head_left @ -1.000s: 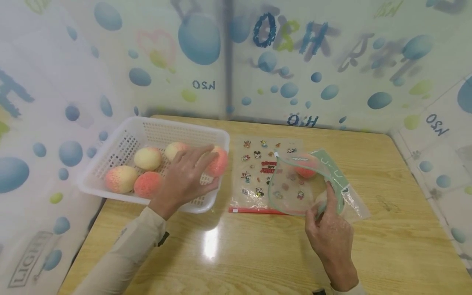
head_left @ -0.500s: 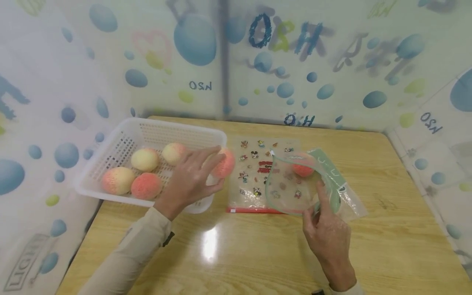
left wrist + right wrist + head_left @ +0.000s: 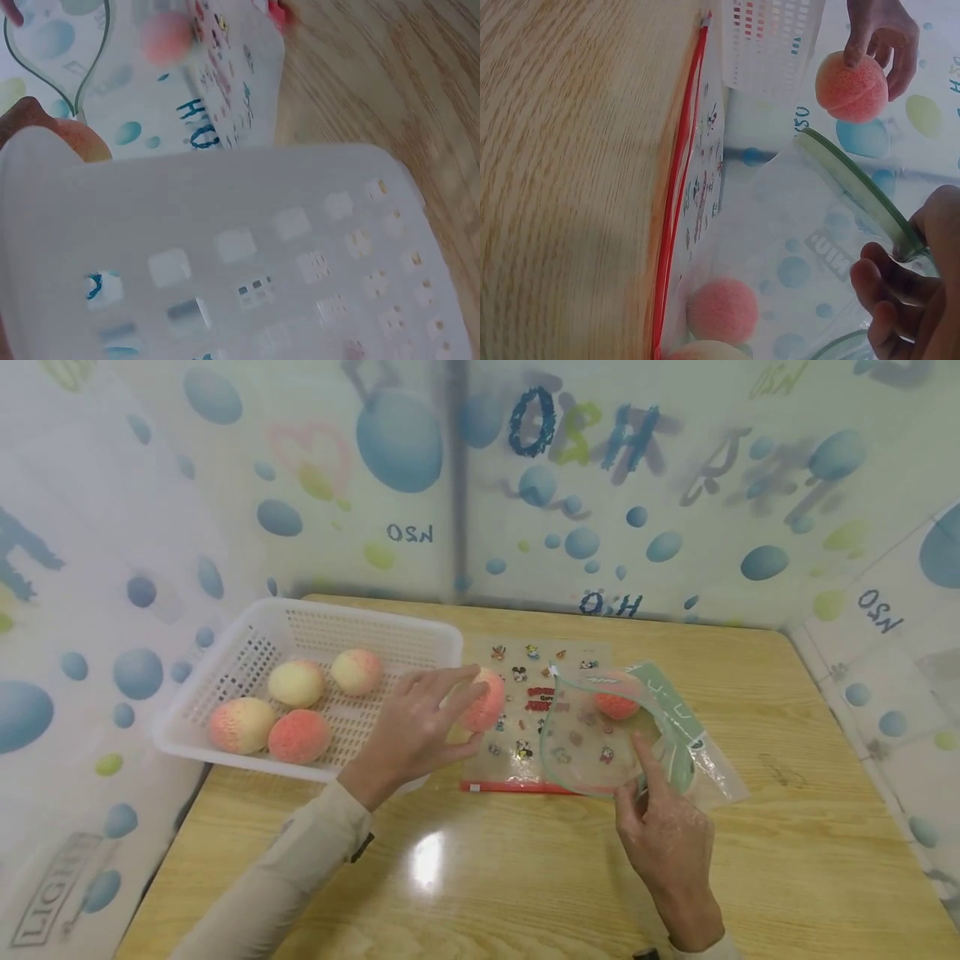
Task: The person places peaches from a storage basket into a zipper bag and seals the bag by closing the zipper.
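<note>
My left hand (image 3: 420, 722) grips a pink peach (image 3: 483, 700) by its upper side, just past the right end of the white basket (image 3: 210, 747). In the right wrist view that peach (image 3: 853, 88) hangs from the fingertips, apart from the bag. My right hand (image 3: 667, 839) pinches the green-rimmed edge of a clear zip bag (image 3: 570, 735), whose mouth gapes toward the left. Inside the bag, a pink peach (image 3: 722, 311) lies with a paler one (image 3: 709, 350) partly cut off by the frame. The left wrist view is mostly filled by the basket wall (image 3: 225, 195).
Several peaches (image 3: 298, 737) lie in the basket. Under the bag is a flat printed zip bag (image 3: 491, 760) with a red slider strip (image 3: 510, 787). A green-and-clear package (image 3: 675, 702) lies behind the right hand. Patterned walls (image 3: 555, 552) border the wooden table (image 3: 525, 877).
My left hand has carried the peach rightward, out over the basket's rim and toward the bag. The right hand keeps hold of the bag's edge, its index finger shifting slightly left.
</note>
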`<act>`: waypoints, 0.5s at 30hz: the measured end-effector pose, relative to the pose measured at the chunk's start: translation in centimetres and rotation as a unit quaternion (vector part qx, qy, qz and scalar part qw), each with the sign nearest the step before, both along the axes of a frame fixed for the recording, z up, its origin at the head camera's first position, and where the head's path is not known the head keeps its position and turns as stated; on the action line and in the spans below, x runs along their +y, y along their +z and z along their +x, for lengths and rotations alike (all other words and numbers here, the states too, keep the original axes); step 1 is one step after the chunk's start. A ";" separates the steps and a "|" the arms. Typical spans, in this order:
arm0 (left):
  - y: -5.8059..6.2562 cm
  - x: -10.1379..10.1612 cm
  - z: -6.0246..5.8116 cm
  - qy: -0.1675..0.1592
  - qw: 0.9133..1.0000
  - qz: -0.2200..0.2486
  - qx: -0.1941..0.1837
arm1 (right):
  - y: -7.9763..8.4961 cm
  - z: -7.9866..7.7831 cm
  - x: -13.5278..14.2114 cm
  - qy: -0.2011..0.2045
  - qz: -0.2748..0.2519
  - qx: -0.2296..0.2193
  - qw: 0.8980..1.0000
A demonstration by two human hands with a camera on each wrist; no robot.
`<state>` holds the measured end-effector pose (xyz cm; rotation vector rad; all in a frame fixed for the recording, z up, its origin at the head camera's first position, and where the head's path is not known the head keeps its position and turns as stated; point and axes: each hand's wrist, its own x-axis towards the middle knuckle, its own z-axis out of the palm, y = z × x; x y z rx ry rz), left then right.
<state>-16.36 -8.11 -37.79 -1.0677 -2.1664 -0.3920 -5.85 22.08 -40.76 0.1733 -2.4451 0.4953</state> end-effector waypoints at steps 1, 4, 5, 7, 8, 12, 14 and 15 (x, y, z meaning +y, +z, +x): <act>0.0 0.2 0.0 -0.001 1.000 0.001 -0.001 | 0.0 0.0 0.0 -0.003 0.000 -0.004 1.000; -0.1 0.6 0.1 -0.001 1.000 0.001 0.000 | 0.0 -0.1 0.0 -0.010 -0.004 -0.004 1.000; -0.2 0.8 0.1 -0.002 1.000 0.002 0.001 | 0.0 -0.1 0.0 -0.010 -0.006 -0.003 1.000; -0.2 1.0 0.2 -0.003 1.000 0.002 0.002 | 0.0 -0.1 0.0 -0.011 -0.010 0.000 1.000; -0.3 1.1 0.2 -0.005 1.000 0.002 0.002 | 0.0 -0.1 0.0 -0.011 -0.011 0.003 1.000; -0.4 1.8 0.3 -0.012 1.000 0.002 0.000 | 0.0 -0.1 0.0 -0.009 -0.015 0.008 1.000; -0.5 2.1 0.4 -0.018 1.000 0.002 0.001 | 0.2 -0.1 -0.1 -0.005 -0.016 0.010 1.000; -0.5 2.3 0.5 -0.021 1.000 0.003 0.002 | 0.4 -0.1 -0.2 -0.004 -0.016 0.011 1.000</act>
